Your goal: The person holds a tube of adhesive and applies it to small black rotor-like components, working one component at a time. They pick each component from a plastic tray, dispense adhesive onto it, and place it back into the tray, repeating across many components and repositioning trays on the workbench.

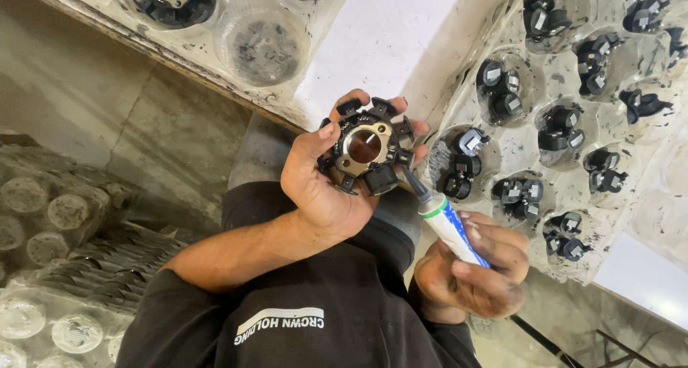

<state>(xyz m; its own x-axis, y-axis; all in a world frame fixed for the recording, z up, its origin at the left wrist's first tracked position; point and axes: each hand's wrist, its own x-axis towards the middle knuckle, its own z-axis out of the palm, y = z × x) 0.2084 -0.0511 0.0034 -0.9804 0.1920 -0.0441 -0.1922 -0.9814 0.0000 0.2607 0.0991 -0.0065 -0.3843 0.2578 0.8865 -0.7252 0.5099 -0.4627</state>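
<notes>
Up in your left hand point(322, 185) sits the stator point(367, 147), a black ring with a brass-coloured centre and stubby poles all round, cupped in the palm with thumb and fingertips wrapped over its rim. Your right hand point(476, 271), lower and to the right, is clenched around a white tube point(450, 228) with a blue and green band, its dark nozzle touching the stator's lower right edge, just beside one pole.

Honestly, the risky bit looks like the squeeze: with the fist that tight, too much could come out and smear onto neighbouring poles or your fingers. The stator is only pinched at the edge too, so pushing with the nozzle could tip it out of your palm.

Just right of both hands is a clear tray point(573, 217) of pockets holding small black parts point(517, 192). Another tray point(265, 49) lies above your left hand.
</notes>
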